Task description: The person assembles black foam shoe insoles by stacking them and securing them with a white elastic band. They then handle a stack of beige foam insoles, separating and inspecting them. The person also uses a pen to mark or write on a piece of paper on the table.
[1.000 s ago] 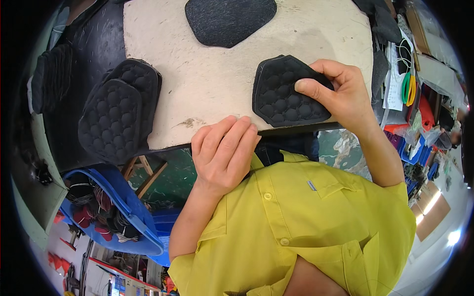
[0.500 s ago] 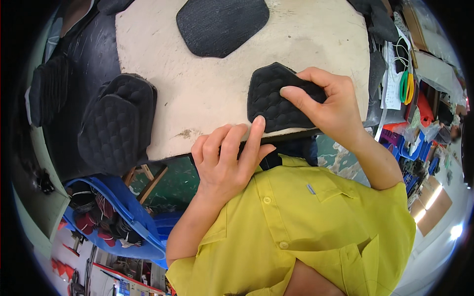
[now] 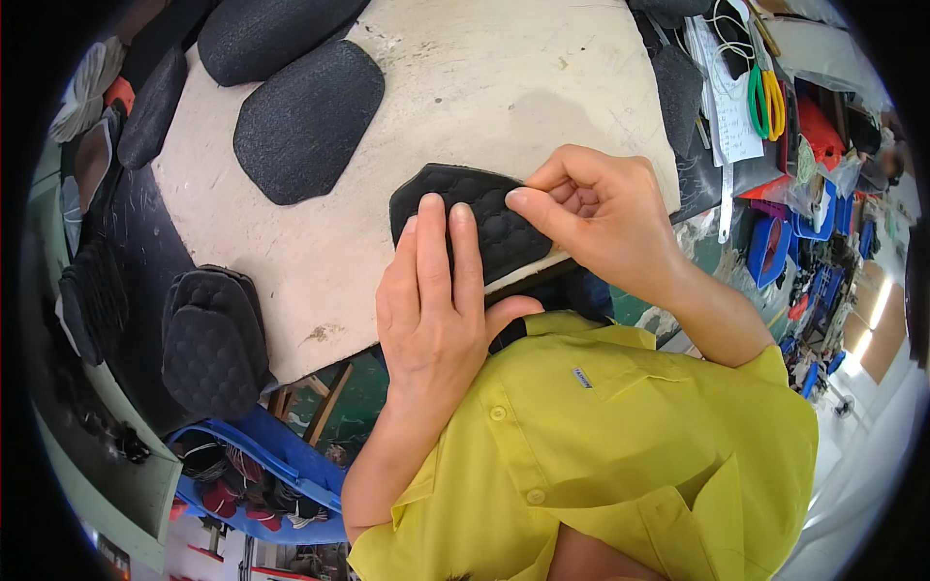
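Note:
A black quilted pad [image 3: 494, 232], roughly hexagonal, lies near the front edge of a cream work board [image 3: 504, 107]. My left hand [image 3: 431, 295] rests on its left part with fingers stretched out flat and the thumb apart, below the board's edge. My right hand [image 3: 610, 218] pinches the pad's right edge between thumb and bent fingers. Farther back on the board lies a smooth black pad [image 3: 310, 121] of similar outline. Another dark rounded pad [image 3: 276, 37] sits beyond it. At the board's left corner is a stack of black quilted pads [image 3: 213, 344].
Below the table's left side stands a blue bin [image 3: 310, 470] with dark and red bundles. At the right are papers [image 3: 727, 97], scissors with green and yellow handles [image 3: 765, 102] and a metal ruler [image 3: 726, 203]. More dark pads [image 3: 92, 300] line the left.
The view has turned, showing more of the board's left side. My left fingers have gone from the pad's lower edge to flat on top; my right thumb has shifted to its right edge.

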Demonstrator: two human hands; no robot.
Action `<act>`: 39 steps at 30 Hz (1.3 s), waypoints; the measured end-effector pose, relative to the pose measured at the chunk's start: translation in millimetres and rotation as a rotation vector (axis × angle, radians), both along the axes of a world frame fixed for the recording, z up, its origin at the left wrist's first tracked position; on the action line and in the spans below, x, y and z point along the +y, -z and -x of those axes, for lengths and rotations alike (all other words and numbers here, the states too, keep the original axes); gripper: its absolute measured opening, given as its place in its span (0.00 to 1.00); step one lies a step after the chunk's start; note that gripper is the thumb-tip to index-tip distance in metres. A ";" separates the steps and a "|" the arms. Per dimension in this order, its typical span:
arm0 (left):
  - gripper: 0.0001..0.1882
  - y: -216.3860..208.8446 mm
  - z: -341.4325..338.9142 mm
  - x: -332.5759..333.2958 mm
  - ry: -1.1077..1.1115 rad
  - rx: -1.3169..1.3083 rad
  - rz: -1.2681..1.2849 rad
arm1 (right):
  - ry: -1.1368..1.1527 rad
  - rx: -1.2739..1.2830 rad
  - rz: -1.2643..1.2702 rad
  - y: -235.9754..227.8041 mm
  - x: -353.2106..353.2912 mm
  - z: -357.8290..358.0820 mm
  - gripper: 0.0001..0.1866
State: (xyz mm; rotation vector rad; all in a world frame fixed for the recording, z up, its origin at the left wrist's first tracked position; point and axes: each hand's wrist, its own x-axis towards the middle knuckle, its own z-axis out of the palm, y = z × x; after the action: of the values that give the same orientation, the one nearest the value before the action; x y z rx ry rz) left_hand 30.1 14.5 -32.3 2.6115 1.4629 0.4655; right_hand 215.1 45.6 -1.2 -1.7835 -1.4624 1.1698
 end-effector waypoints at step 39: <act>0.13 -38.8 71.8 4.0 -0.113 -0.247 -0.073 | -0.694 -0.474 -0.707 -3.7 27.8 -0.7 0.21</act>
State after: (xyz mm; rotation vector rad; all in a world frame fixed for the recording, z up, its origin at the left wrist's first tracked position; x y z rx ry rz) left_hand -41.8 18.5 6.5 2.4249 1.5404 0.8358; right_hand 215.8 73.4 2.5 -1.1021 -2.5018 0.3628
